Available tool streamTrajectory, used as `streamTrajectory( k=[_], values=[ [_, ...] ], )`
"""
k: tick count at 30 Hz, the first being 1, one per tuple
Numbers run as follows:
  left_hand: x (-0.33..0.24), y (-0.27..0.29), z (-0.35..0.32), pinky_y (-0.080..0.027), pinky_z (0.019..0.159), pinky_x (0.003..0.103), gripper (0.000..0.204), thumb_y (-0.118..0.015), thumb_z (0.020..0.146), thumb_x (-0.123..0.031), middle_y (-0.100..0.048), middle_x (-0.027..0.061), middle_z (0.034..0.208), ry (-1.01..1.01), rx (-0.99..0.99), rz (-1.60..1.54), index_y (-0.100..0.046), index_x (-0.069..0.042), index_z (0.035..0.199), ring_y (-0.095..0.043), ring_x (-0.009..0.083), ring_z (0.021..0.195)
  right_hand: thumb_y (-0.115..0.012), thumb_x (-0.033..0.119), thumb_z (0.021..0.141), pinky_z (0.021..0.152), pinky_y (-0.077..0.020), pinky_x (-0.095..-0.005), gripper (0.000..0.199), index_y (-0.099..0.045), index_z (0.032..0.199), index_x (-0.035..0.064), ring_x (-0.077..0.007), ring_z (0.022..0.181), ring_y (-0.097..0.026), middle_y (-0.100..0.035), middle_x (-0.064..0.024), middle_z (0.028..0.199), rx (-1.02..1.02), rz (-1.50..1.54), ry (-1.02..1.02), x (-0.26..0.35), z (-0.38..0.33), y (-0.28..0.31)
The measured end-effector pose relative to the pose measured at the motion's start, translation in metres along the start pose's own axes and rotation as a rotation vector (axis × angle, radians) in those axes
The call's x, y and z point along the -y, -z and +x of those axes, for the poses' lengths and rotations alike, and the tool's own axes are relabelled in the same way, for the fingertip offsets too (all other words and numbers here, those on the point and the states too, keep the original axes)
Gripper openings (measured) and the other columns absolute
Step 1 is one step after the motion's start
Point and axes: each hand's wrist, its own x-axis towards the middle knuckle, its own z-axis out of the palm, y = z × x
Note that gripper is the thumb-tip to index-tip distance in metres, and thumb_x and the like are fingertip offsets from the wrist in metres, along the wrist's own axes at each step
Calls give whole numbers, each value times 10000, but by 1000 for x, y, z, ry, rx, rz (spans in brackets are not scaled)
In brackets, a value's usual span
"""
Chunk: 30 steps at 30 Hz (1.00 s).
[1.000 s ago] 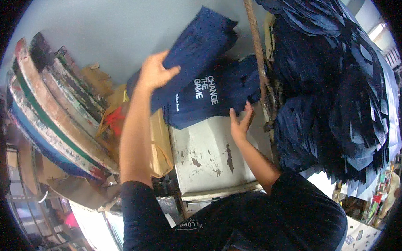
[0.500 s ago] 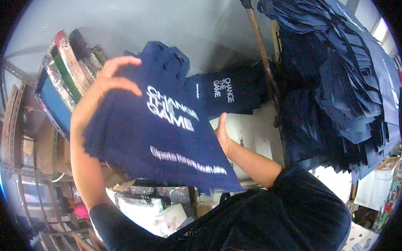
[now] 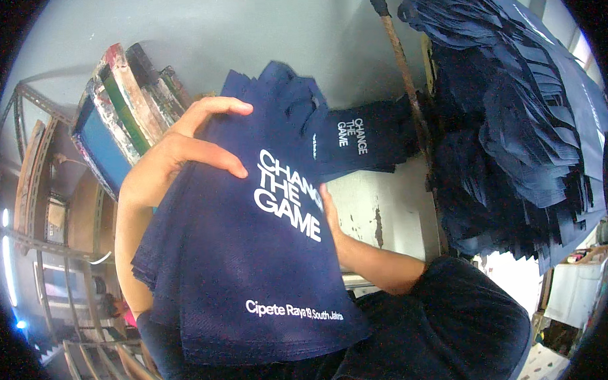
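Observation:
A thick bundle of navy fabric bags [image 3: 219,266] with white printing hangs in front of my body, its layers fanned along the left edge. My left hand [image 3: 188,137] is closed round the upper left of the bundle, with its thumb and a finger visible on the printed side. At the right edge, my right hand [image 3: 333,219] grips the bundle from behind; most of its fingers are hidden by the fabric. Behind the bundle lies a flat stack of similar navy bags [image 3: 382,137].
A tall heap of navy bags [image 3: 503,129] rises on the right, beside a rusty upright rod [image 3: 400,66]. Paint-stained framed screens [image 3: 117,109] lean at the left. Metal shelving [image 3: 25,173] stands farther left, and a white surface [image 3: 372,211] lies beyond my right forearm.
The bundle has come lower and nearer my body, and its lower edge hangs more level. Both hands have kept their hold on it. The view has shifted slightly.

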Motion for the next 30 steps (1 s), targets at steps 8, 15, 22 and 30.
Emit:
streamTrajectory(
  k=[8, 15, 22, 30],
  values=[
    [79, -10, 4, -248, 1097, 436, 43, -725, 736, -117, -306, 177, 1454, -87, -119, -238, -734, -101, 775, -306, 339, 1348, -629, 285, 814, 832, -523, -413, 378, -585, 1072, 12, -275, 855, -646, -650, -137, 992, -271, -126, 131, 54, 1, 29],
    [149, -2, 3, -286, 1076, 431, 553, -647, 847, -218, -248, 173, 1489, 241, -313, -666, -405, -157, 1339, -294, 318, 1350, -651, 66, 818, 932, -471, -479, 559, -351, 1286, 117, -277, 1104, -528, -496, -104, 1211, -232, -197, 587, 63, 18, -7],
    [173, 39, -31, -369, 1013, 386, 707, -653, 849, -189, -350, 120, 1446, 526, -864, -349, -277, -138, 1445, -460, 252, 1241, -656, 26, 809, 1001, -380, -446, 732, -228, 1397, 107, -283, 1199, -441, -423, -123, 1326, -652, -159, 1057, 93, 73, 90],
    [127, -64, -53, -446, 910, 355, 764, -712, 804, -350, -489, 152, 1304, 253, -871, -570, -334, -48, 1395, -525, 255, 1140, -577, -16, 845, 1019, -368, -418, 724, -154, 1430, 44, -289, 1167, -480, -398, -170, 1370, -1086, -57, 1397, 151, 125, 150]
  ],
)
